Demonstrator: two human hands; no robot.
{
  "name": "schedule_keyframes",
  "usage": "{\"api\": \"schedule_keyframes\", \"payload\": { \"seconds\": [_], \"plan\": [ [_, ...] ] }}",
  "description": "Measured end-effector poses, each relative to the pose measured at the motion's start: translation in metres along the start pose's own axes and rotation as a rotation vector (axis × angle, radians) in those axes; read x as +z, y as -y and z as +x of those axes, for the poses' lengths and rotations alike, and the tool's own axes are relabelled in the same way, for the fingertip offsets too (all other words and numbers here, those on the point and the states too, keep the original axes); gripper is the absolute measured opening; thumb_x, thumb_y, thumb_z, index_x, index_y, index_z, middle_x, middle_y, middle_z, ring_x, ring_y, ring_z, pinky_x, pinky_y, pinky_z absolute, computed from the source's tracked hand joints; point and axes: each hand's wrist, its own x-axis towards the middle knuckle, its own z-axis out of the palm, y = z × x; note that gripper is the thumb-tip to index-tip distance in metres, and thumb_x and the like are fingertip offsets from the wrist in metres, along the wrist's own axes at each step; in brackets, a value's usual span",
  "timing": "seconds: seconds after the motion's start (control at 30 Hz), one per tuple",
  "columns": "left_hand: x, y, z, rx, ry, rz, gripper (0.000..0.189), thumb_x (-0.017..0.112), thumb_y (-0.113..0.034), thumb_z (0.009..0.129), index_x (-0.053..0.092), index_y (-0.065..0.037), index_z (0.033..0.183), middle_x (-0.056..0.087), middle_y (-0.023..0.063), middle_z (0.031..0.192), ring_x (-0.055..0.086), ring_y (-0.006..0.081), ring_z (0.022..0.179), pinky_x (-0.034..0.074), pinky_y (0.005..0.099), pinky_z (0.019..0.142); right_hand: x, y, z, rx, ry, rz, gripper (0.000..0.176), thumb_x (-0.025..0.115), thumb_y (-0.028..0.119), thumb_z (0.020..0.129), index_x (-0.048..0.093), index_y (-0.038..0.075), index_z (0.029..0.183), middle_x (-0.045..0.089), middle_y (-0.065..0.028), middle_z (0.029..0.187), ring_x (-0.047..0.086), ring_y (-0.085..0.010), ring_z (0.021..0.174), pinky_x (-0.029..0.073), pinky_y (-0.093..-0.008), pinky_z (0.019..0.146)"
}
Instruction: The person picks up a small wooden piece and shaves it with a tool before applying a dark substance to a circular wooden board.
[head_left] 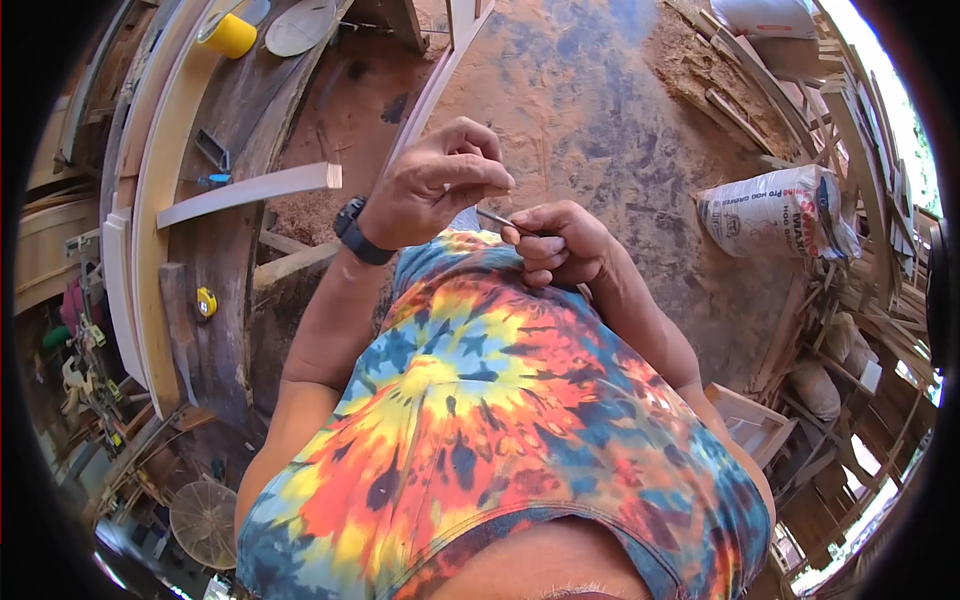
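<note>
My right hand (568,243) is closed in front of the shirt, pinching a thin dark rod (491,216) between thumb and fingers. The rod's free end points up and left, just below my left fingertips. It is too small to tell whether it is a pencil, a nail or a bit. My left hand (440,182), with a dark watch (357,232) on its wrist, is raised a little higher. Its thumb and forefinger are pressed together, and I cannot make out anything between them. The left fingertips look apart from the rod.
On the left a workbench (222,330) bears long boards, a pale wood strip (255,194), a yellow tape measure (206,302) and a yellow cup (228,35). Clamps (92,385) hang beyond it. A printed feed sack (772,213) and stacked lumber (870,150) stand right.
</note>
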Motion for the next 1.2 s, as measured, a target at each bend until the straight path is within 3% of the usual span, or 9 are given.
{"api": "schedule_keyframes", "payload": {
  "seconds": [0.1,0.17,0.33,0.43,0.5,0.67,0.83,0.93,1.2],
  "plan": [
    [-0.039,0.014,0.031,-0.013,-0.064,0.078,0.013,0.076,0.006,0.084,0.076,-0.001,0.095,0.068,0.0097,0.097,0.069,0.0185,0.081,0.056,0.0302,0.071,0.022,0.037,0.018,-0.164,-0.380,-0.233,0.028,0.045,0.030,0.108,0.059,0.005,0.107,0.040,0.0036,0.058,0.035,-0.0084,0.046,0.049,-0.0345,0.059],
    [-0.072,0.038,0.044,-0.142,-0.075,0.165,0.008,0.076,-0.001,0.083,0.076,-0.002,0.091,0.073,0.0126,0.088,0.072,0.0242,0.078,0.057,0.0331,0.071,0.026,0.065,0.035,-0.301,-0.595,-0.454,0.026,0.052,0.023,0.106,0.065,0.001,0.113,0.057,-0.0021,0.067,0.047,-0.0087,0.050,0.051,-0.0294,0.055],
    [-0.104,0.095,0.054,-0.486,-0.016,0.478,0.015,0.071,-0.017,0.088,0.078,-0.004,0.093,0.074,0.0171,0.086,0.073,0.0332,0.083,0.058,0.0410,0.074,0.029,0.133,0.086,-0.503,-0.767,-0.743,0.024,0.054,0.010,0.104,0.066,-0.003,0.121,0.068,-0.0067,0.080,0.058,-0.0091,0.060,0.050,-0.0249,0.060],
    [-0.128,0.135,0.068,-0.545,-0.227,0.434,0.021,0.069,-0.025,0.088,0.078,-0.006,0.091,0.074,0.0165,0.087,0.072,0.0348,0.082,0.057,0.0449,0.074,0.050,0.183,0.118,-0.518,-0.841,-1.086,0.026,0.057,0.009,0.103,0.066,-0.003,0.125,0.072,-0.0089,0.086,0.062,-0.0101,0.065,0.052,-0.0252,0.063],
    [-0.155,0.171,0.070,-0.679,-0.376,0.693,0.019,0.072,-0.026,0.087,0.077,-0.007,0.088,0.074,0.0157,0.086,0.071,0.0348,0.083,0.055,0.0470,0.077,0.062,0.214,0.142,-0.476,-0.881,-1.363,0.031,0.061,0.010,0.102,0.065,-0.001,0.131,0.074,-0.0097,0.088,0.066,-0.0104,0.070,0.053,-0.0257,0.066],
    [-0.229,0.250,0.075,-0.863,-0.667,0.997,0.030,0.076,-0.032,0.084,0.075,-0.010,0.103,0.071,0.0139,0.100,0.065,0.0360,0.102,0.047,0.0502,0.094,0.052,0.304,0.224,-0.406,-0.727,-1.785,0.035,0.060,0.010,0.099,0.066,0.007,0.134,0.076,-0.0123,0.086,0.071,-0.0162,0.069,0.056,-0.0316,0.068],
    [-0.279,0.290,0.086,-1.284,-0.880,1.191,0.080,0.080,-0.049,0.080,0.051,-0.014,0.146,0.051,0.0148,0.151,0.046,0.0347,0.141,0.030,0.0681,0.114,0.031,0.388,0.334,-0.491,-0.388,-2.117,0.037,0.058,0.007,0.097,0.068,0.009,0.133,0.076,-0.0152,0.087,0.073,-0.0206,0.071,0.057,-0.0344,0.071],
    [-0.291,0.303,0.088,-1.460,-0.819,1.049,0.097,0.082,-0.055,0.076,0.040,-0.021,0.157,0.038,0.0099,0.163,0.030,0.0330,0.152,0.020,0.0717,0.119,0.019,0.420,0.396,-0.565,-0.235,-2.134,0.034,0.060,0.009,0.097,0.071,0.010,0.129,0.076,-0.0159,0.088,0.075,-0.0232,0.075,0.056,-0.0339,0.071],
    [-0.293,0.317,0.091,-1.591,-0.800,0.943,0.099,0.082,-0.058,0.075,0.040,-0.023,0.157,0.034,0.0042,0.167,0.026,0.0325,0.155,0.019,0.0709,0.119,-0.021,0.442,0.449,-0.598,-0.140,-2.050,0.029,0.065,0.009,0.095,0.074,0.007,0.123,0.070,-0.0246,0.080,0.069,-0.0214,0.061,0.052,-0.0329,0.061]
  ]
}}
